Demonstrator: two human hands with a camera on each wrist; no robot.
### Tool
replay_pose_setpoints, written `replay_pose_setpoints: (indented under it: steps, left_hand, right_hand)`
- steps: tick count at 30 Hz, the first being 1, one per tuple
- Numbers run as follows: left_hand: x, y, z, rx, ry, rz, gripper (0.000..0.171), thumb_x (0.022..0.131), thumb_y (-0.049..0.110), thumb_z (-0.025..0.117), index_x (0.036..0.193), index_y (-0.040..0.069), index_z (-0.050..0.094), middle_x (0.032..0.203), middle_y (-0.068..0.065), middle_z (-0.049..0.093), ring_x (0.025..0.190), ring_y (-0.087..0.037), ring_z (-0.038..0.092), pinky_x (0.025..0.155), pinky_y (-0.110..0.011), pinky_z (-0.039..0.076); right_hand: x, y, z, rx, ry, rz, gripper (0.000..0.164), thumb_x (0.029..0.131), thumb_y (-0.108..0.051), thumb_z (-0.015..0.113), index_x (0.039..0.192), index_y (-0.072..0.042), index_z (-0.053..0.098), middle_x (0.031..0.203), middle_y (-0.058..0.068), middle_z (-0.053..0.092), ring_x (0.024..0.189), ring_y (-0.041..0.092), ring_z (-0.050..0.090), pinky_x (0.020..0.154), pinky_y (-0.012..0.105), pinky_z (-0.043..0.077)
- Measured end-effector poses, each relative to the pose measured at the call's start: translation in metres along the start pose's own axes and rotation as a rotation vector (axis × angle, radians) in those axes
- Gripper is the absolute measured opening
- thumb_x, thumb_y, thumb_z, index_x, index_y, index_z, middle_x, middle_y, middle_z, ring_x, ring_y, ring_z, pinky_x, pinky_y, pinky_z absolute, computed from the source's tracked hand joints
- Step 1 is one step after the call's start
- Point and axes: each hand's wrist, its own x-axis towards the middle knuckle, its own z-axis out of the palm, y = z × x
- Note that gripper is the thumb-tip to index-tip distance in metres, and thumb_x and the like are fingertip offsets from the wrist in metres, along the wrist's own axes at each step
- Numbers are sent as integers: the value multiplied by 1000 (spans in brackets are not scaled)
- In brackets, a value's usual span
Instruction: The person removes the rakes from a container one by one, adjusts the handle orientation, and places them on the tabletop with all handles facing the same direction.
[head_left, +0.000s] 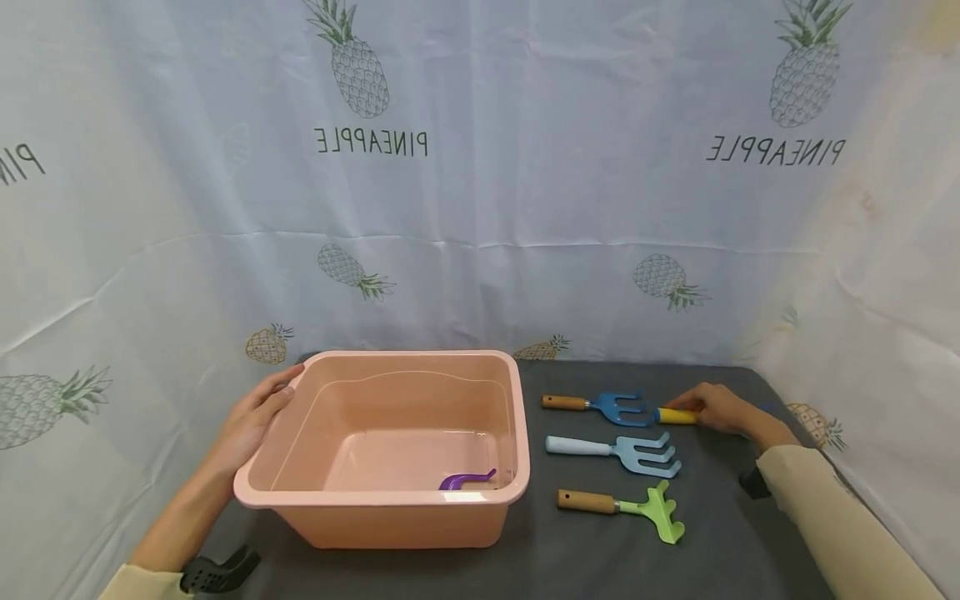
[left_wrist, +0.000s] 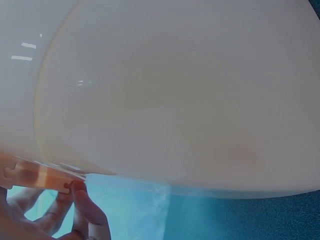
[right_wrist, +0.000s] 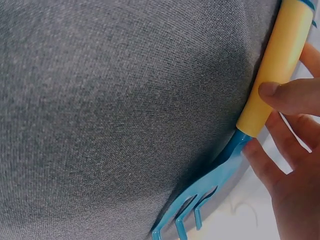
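Observation:
My left hand (head_left: 255,421) grips the left rim of a peach plastic basin (head_left: 390,523); in the left wrist view its fingers (left_wrist: 90,207) close on the rim's edge. Inside the basin lies a purple curved piece (head_left: 467,479), mostly hidden by the front wall. At the right, my right hand (head_left: 716,408) holds a hand rake by its yellow handle (head_left: 678,417). The right wrist view shows the thumb across that yellow handle (right_wrist: 277,65) and the fingers behind it. The rake's blue tined head (right_wrist: 205,187) points away from the handle, close to the grey cloth.
Between basin and right hand lie a blue hand fork (head_left: 622,408) with a wooden handle, a light blue hand rake (head_left: 645,454) with a white handle, and a green rake (head_left: 660,510) with a wooden handle. A pineapple-printed curtain (head_left: 480,192) surrounds the dark grey tabletop (head_left: 600,567).

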Motion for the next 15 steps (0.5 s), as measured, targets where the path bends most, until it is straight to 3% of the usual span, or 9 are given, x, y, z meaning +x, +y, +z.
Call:
replay_pose_setpoints:
  steps: [8, 15]
  left_hand:
    - [0, 1, 0, -80, -17, 16, 65, 110, 41, 48, 165, 13, 27, 125, 31, 55, 109, 9, 62, 85, -18, 56]
    - [0, 2, 1, -20, 13, 21, 65, 110, 44, 47, 164, 12, 29, 121, 34, 53, 106, 12, 60, 84, -16, 55]
  right_hand:
    - [1, -2, -1, -17, 1, 26, 48, 76, 11, 64, 121, -3, 76, 111, 21, 76, 101, 41, 69, 83, 54, 58]
    - [-2, -9, -13, -10, -6, 57, 46, 78, -3, 77, 124, 0, 73, 113, 24, 74, 101, 38, 69, 80, 50, 58]
